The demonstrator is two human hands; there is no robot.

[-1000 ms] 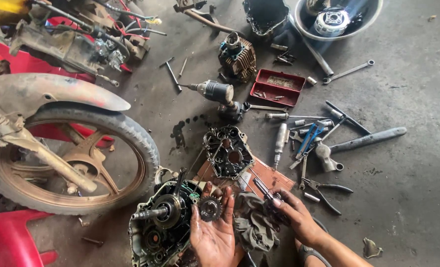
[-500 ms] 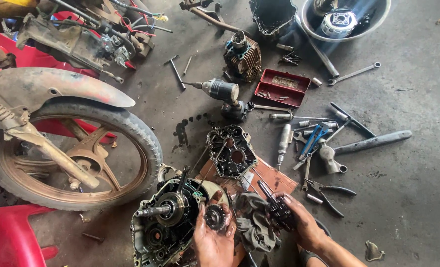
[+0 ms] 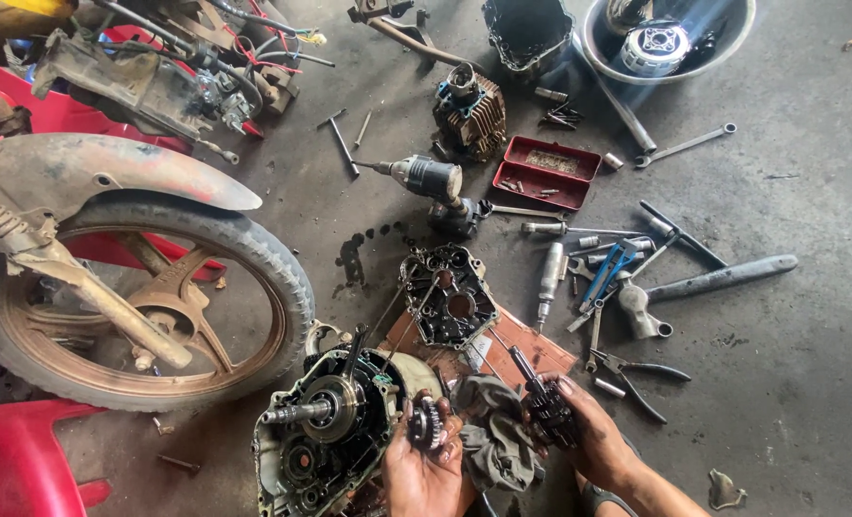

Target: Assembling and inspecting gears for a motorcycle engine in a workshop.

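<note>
The left hand (image 3: 424, 469) cups a small gear cluster (image 3: 423, 424) just beside the open engine case (image 3: 325, 431), palm up so it stays seated — the right hand (image 3: 593, 440) wraps a geared shaft (image 3: 544, 407) over the grey rag (image 3: 491, 431), clear of the gritty floor.

The engine case (image 3: 325, 440) was cut off by the bottom edge, as was the left hand (image 3: 426, 469); the red tray's (image 3: 546, 172) contents were too small to tell.

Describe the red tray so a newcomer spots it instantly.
Start at the big motorcycle wheel on the left, then look right and up across the concrete floor, past the finned cylinder. The red tray lies just right of it: the only flat, red, rectangular, two-compartment box among grey tools.
</note>
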